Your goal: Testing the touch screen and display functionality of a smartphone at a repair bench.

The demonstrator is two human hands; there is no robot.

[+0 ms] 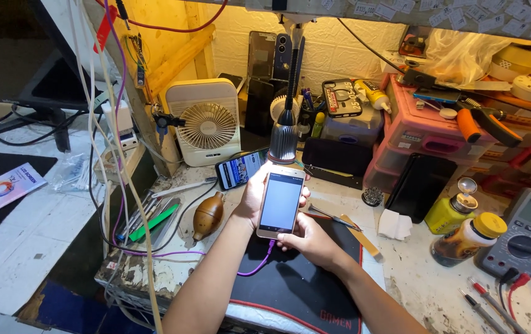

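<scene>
Nearest the camera, the black rubber work mat with red edging (290,291) lies under both forearms; above it the right hand (312,241) grips the bottom end of a slim gold smartphone with a lit grey screen (281,202), a purple cable (259,263) plugged in there. The left hand (254,198) clasps the phone's left edge; a small white desk fan (207,124) stands at ten o'clock of the phone, a yellow-bodied multimeter (528,232) at three o'clock

phone (281,202) held over the mat (290,284), fan (205,124) behind-left, multimeter (530,232) right, lamp (284,139) just behind.
</scene>
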